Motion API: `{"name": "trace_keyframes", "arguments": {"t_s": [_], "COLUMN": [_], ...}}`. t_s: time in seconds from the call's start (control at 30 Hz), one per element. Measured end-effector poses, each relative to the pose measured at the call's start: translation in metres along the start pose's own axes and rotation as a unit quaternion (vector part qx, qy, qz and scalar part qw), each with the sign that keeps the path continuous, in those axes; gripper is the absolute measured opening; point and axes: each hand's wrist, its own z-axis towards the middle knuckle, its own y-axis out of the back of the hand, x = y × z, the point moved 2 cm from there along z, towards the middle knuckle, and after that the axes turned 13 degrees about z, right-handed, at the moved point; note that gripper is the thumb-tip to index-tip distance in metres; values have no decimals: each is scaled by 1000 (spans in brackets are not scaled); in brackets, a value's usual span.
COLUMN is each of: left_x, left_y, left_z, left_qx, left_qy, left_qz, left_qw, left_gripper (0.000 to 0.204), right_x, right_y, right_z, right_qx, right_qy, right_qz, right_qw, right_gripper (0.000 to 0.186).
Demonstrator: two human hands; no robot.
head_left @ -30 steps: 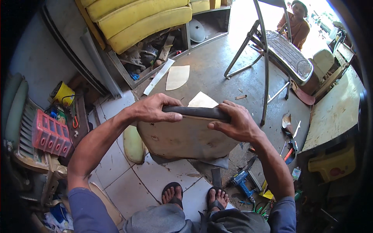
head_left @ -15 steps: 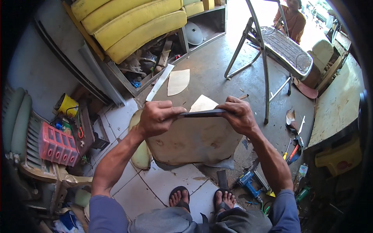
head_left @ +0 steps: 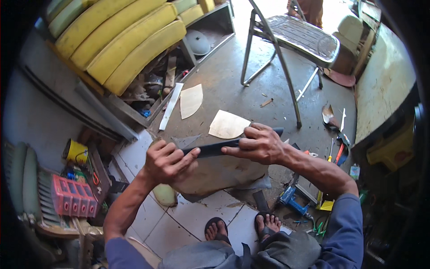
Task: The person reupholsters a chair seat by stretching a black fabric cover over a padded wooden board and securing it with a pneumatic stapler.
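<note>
Two forearms in from below, elbows bent outward, wrists turned toward each other. Left hand (head_left: 168, 162), slightly blurred: fingers curled, grip clenched around one narrow, black, flexible strip (head_left: 211, 149), thumb pointing inward. Right hand (head_left: 260, 144): back upward, grip closed on the same strip, thumb laid along it; one end juts past the knuckles. Strip held raised over the floor, tilted up to the right.

Under it, one worn beige panel with rounded corners (head_left: 228, 175), across the border of white floor tiles (head_left: 168, 226) and grey concrete floor (head_left: 233, 80). Contact between strip and panel: cannot tell.

Two black sandals (head_left: 267, 230) on the tiles. One blue handheld tool (head_left: 289, 197), right of the panel. Farther, on the concrete: two cream cut pieces (head_left: 229, 124), one long white strip (head_left: 171, 107). Farthest: one metal folding chair (head_left: 300, 38).
</note>
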Motion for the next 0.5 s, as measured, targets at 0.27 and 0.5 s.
{"name": "trace_keyframes", "arguments": {"t_s": [0.27, 0.5], "left_x": [-12, -28], "left_y": [-18, -15], "left_z": [68, 64], "left_qx": [283, 411], "left_qy": [196, 233], "left_qz": [-282, -239], "left_qw": [895, 848], "left_gripper": [42, 33], "right_x": [4, 78], "right_y": [0, -22], "right_z": [-8, -94], "right_qx": [-24, -76], "right_qy": [25, -247], "right_qz": [9, -44], "right_qw": [999, 965], "right_gripper": [52, 44]}}
